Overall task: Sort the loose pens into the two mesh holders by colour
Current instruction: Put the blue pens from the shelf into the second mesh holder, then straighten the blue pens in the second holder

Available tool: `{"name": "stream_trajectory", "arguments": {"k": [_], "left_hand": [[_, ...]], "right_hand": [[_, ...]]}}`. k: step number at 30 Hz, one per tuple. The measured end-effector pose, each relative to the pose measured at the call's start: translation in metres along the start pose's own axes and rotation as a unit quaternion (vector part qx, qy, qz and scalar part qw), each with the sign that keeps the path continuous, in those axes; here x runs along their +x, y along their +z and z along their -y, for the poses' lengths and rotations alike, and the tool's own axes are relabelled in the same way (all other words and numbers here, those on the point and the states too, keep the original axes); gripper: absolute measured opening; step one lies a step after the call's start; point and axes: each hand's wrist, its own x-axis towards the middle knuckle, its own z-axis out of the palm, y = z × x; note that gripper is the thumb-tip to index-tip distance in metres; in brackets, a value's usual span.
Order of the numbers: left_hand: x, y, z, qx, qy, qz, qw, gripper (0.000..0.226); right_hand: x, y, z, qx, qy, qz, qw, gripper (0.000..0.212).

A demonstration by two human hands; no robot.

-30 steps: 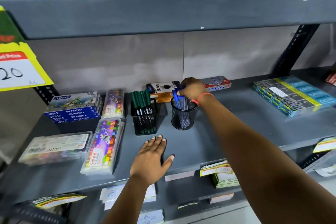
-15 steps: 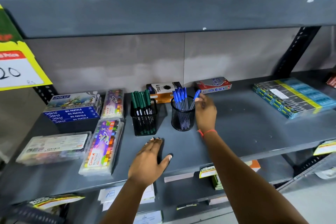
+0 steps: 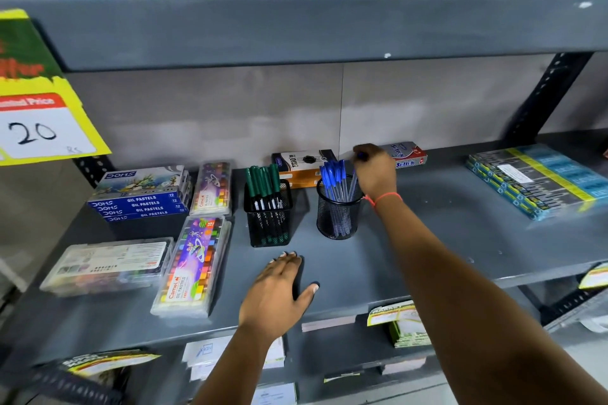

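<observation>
Two black mesh holders stand side by side on the grey shelf (image 3: 427, 240). The square holder (image 3: 268, 220) on the left is filled with green pens (image 3: 263, 181). The round holder (image 3: 339, 214) on the right holds several blue pens (image 3: 332, 179). My right hand (image 3: 375, 171) hovers at the round holder's right rim, fingers pinched on the cap end of a blue pen whose shaft leans inside the holder. My left hand (image 3: 279, 296) rests flat on the shelf in front of the holders, fingers apart and holding nothing.
Oil pastel boxes (image 3: 141, 197) and plastic crayon cases (image 3: 194, 266) crowd the left of the shelf. Pen cartons (image 3: 302, 164) lie behind the holders against the wall. A stack of blue packets (image 3: 539, 181) sits at the right. Coloured bottles line the shelf above.
My right hand has risen from beside the round holder to its upper right rim and closed its fingers on a leaning blue pen. The left hand stays flat.
</observation>
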Motion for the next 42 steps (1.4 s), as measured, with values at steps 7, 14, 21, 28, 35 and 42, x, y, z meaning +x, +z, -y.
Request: {"name": "stream_trajectory", "arguments": {"k": [7, 14, 21, 28, 35, 42], "left_hand": [[0.000, 0.001, 0.000, -0.001, 0.000, -0.009, 1.000, 0.062], [0.000, -0.003, -0.002, -0.058, -0.012, -0.039, 0.997, 0.066], [0.021, -0.021, -0.012, -0.238, -0.192, -0.249, 0.919, 0.097], [0.062, -0.017, -0.017, -0.334, -0.268, -0.249, 0.869, 0.115], [0.066, -0.012, -0.011, -0.300, -0.288, -0.260, 0.871, 0.087], [0.026, -0.015, -0.036, -0.298, -0.282, -0.254, 0.876, 0.077]], "right_hand": [[-0.002, 0.010, 0.013, -0.117, -0.067, 0.077, 0.988, 0.028], [-0.024, 0.005, -0.004, 0.018, -0.010, -0.050, 0.999, 0.027], [-0.082, 0.029, -0.032, 0.242, 0.163, -0.114, 0.950, 0.077], [-0.087, 0.073, -0.039, 0.180, 0.191, -0.024, 0.965, 0.120], [-0.076, 0.078, -0.048, 0.216, 0.168, -0.075, 0.959, 0.104], [-0.104, 0.033, -0.064, 0.211, 0.151, -0.065, 0.964, 0.099]]}}
